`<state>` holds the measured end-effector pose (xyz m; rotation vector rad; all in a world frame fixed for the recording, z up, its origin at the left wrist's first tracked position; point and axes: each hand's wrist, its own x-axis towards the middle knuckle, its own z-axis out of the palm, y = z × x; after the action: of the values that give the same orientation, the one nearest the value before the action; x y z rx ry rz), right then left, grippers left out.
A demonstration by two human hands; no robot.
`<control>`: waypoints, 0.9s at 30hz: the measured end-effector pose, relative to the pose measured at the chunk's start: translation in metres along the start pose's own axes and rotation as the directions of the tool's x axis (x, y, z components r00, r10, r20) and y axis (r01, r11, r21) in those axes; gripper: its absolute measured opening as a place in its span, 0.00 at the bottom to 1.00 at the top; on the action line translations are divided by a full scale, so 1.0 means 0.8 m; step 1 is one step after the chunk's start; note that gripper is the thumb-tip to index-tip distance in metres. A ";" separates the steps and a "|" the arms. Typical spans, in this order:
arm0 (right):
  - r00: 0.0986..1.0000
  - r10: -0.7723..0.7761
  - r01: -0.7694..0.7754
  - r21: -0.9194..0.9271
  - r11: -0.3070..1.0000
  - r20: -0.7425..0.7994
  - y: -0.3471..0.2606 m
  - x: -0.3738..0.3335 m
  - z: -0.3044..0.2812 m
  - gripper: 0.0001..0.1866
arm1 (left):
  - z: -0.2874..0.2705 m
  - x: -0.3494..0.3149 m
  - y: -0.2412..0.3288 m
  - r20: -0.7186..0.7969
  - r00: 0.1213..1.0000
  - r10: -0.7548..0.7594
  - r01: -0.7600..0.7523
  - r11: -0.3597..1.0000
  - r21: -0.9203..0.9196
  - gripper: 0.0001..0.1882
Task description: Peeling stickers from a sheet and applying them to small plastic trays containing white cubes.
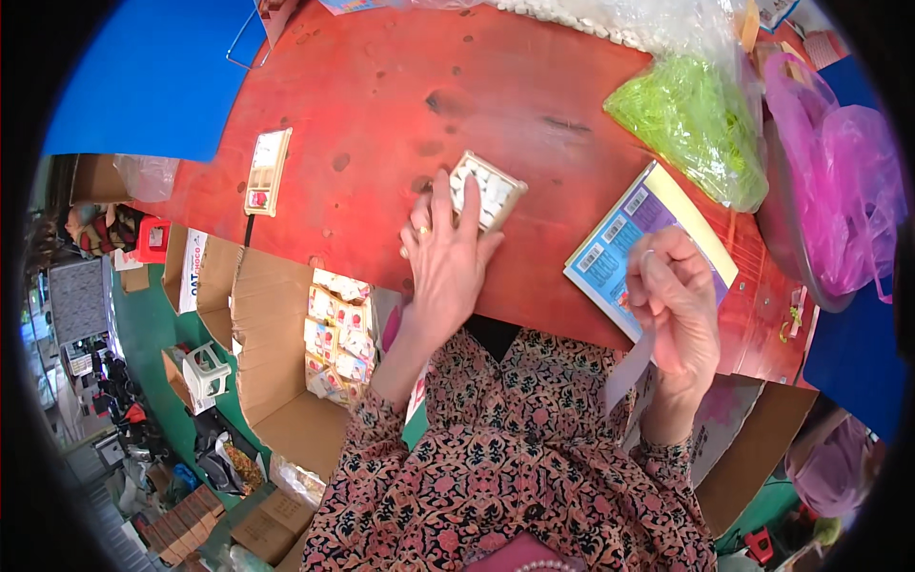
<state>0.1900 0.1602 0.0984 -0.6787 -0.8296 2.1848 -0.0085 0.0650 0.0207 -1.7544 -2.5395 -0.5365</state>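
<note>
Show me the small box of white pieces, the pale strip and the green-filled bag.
Small box (495,194): head view, filled top.
Pale strip (630,373): head view, middle.
Green-filled bag (693,126): head view, middle of its side.

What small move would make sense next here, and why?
Probably bringing the pale purple strip over to the small box: the right hand holds it apart from the box, while the left hand rests spread on the box.

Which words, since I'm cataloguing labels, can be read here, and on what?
Blue and purple sheet: lettering and barcodes; I won't copy them.
White carton panel at left: large lettering, likewise not copied.
Small packs in the cardboard box: print too small to read.
</note>
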 end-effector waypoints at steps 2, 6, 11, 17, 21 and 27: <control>0.999 0.036 -0.037 -0.051 0.998 -0.035 0.010 0.002 0.002 0.04 | -0.002 -0.019 0.014 0.005 1.000 -0.012 0.012 1.000 -0.026 0.31; 0.996 0.050 -0.059 -0.136 0.989 -0.068 0.023 0.007 0.001 0.06 | 0.003 -0.041 0.034 0.012 0.998 -0.066 0.067 0.995 -0.073 0.30; 0.995 0.067 -0.078 -0.174 0.982 -0.068 0.026 0.009 -0.004 0.07 | 0.009 -0.048 0.041 -0.045 0.995 -0.091 0.079 0.975 -0.210 0.32; 0.988 0.122 -0.138 -0.178 0.974 -0.096 0.030 0.009 -0.008 0.03 | 0.007 -0.049 0.036 -0.032 0.989 -0.147 0.128 0.933 -0.336 0.38; 0.990 0.125 -0.137 -0.217 0.966 -0.066 0.036 0.008 -0.004 0.03 | 0.001 -0.048 0.035 -0.011 0.987 -0.158 0.141 0.912 -0.385 0.39; 0.993 0.090 -0.107 -0.260 0.960 -0.077 0.045 0.008 0.005 0.03 | -0.006 -0.043 0.036 -0.075 0.992 -0.101 0.066 0.924 -0.377 0.38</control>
<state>0.1685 0.1436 0.0732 -0.9343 -1.0862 2.1475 0.0295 0.0418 0.0262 -1.6702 -2.5862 -1.1480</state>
